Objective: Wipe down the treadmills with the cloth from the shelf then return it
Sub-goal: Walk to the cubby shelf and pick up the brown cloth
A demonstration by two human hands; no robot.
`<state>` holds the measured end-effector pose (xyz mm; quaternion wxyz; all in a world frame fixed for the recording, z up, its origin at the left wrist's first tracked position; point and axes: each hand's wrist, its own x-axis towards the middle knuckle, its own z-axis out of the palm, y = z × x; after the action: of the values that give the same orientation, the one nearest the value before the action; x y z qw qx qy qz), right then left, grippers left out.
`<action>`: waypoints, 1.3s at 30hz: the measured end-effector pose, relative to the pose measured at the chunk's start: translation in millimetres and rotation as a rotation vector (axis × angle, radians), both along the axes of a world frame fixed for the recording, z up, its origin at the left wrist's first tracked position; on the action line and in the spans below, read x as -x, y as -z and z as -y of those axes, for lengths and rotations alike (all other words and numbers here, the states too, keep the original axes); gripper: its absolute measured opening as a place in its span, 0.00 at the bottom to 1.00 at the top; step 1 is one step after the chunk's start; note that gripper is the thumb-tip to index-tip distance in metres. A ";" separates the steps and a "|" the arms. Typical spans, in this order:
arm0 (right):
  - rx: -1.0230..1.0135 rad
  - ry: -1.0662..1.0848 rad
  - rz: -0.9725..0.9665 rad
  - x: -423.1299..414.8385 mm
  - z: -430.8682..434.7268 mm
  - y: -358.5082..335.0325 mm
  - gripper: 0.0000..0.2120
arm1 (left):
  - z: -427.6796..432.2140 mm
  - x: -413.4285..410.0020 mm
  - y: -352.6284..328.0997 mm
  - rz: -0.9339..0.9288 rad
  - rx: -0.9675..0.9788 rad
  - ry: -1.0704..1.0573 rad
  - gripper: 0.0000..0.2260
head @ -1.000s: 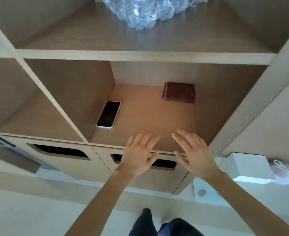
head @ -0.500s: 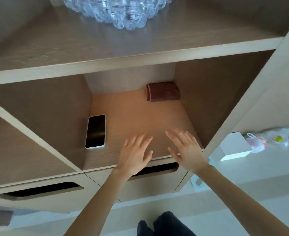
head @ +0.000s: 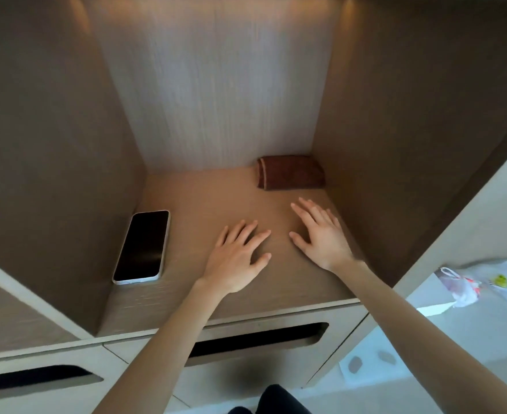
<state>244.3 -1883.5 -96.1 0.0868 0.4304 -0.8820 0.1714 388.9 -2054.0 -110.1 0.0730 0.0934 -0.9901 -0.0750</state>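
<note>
The left hand (head: 234, 258) and right hand (head: 321, 237) have reached deeper toward the cloth (head: 291, 173), each grip wide, empty.

A phone (head: 141, 246) lies flat at 9 o'clock, dark screen up, its long edge just beside a brown side panel (head: 52, 159). One pale drawer (head: 246, 375) with a dark slot sits at 6 o'clock, a second drawer (head: 43, 360) at 8. A crumpled, blurred plastic bag (head: 458, 288) lies at 4 o'clock.

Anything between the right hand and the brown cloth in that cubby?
No. In the head view only bare shelf board lies between the right hand and the cloth; the phone sits off to the left.
</note>
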 end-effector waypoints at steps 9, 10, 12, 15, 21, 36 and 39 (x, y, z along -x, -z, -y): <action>-0.032 0.070 -0.016 76.8 58.4 -3.8 0.29 | 12.4 29.3 -4.0 0.003 -0.048 -0.102 0.24; -0.035 0.078 -0.017 84.5 64.8 -3.9 0.29 | 12.8 29.8 -3.5 -0.001 -0.049 -0.104 0.24; -0.058 0.096 -0.026 99.3 77.3 -3.9 0.30 | 13.6 29.8 -2.7 -0.010 -0.046 -0.105 0.25; -0.116 0.137 -0.043 116.0 89.5 -2.2 0.29 | 13.8 29.5 -1.4 -0.023 -0.047 -0.107 0.24; -0.080 0.136 -0.081 111.2 88.3 -2.2 0.19 | 9.4 26.3 -3.9 -0.046 -0.039 -0.109 0.25; 0.086 0.012 0.048 -66.0 -27.5 -12.6 0.20 | -34.3 -38.0 -16.0 -0.174 -0.174 -0.019 0.29; 0.086 -0.033 0.053 -97.8 -51.2 -16.6 0.23 | -42.0 -55.6 -19.2 -0.149 -0.193 0.031 0.27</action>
<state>342.0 -1832.3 -79.5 0.0792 0.4360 -0.8685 0.2220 444.5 -2012.0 -90.9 0.1357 0.0789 -0.9715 -0.1779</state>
